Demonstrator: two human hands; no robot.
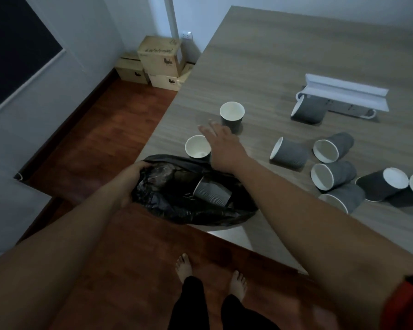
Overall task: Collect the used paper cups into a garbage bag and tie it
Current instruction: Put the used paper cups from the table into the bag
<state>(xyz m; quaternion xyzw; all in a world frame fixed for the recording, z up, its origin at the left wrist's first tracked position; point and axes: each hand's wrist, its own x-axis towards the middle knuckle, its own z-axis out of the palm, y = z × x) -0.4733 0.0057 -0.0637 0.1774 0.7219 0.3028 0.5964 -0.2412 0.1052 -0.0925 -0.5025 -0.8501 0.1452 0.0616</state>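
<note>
A black garbage bag [177, 208] lies open at the table's near left corner with a grey ribbed paper cup [212, 190] inside. My left hand [131, 179] grips the bag's left rim. My right hand [221, 142] hovers open, fingers straight, between two upright grey cups, one nearer the bag [198, 147] and one farther back [232, 115]. Several more grey cups lie tipped over to the right [289, 152], [332, 147], [332, 175]. Another cup [308, 109] leans by a white box.
The wooden table [284, 55] runs back and right; its left edge drops to a red-brown floor [100, 144]. A long white box [346, 92] lies at the back right. Cardboard boxes [157, 59] are stacked in the corner. My bare feet [184, 267] stand near the table's corner.
</note>
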